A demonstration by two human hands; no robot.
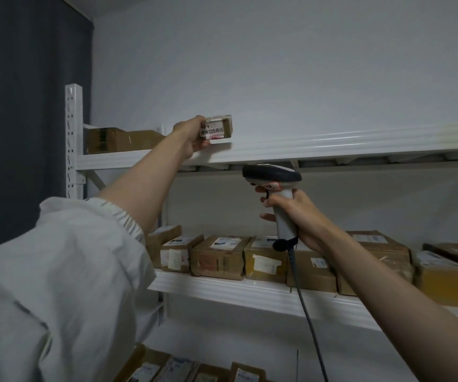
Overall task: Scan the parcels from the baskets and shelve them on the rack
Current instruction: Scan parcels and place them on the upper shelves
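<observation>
My left hand (192,139) reaches up and grips a small brown parcel (218,128) with a white label, holding it at the front edge of the top shelf (332,144) of the white rack. My right hand (294,213) grips the handle of a grey and black barcode scanner (273,175) just below that shelf, its head pointing left. The scanner's cable hangs down past the middle shelf.
Two brown boxes (117,140) lie at the left end of the top shelf. A row of several labelled cardboard parcels (219,256) fills the middle shelf (222,290). More parcels (178,370) sit on the shelf below. The rack's upright post (73,139) stands left, by a dark curtain.
</observation>
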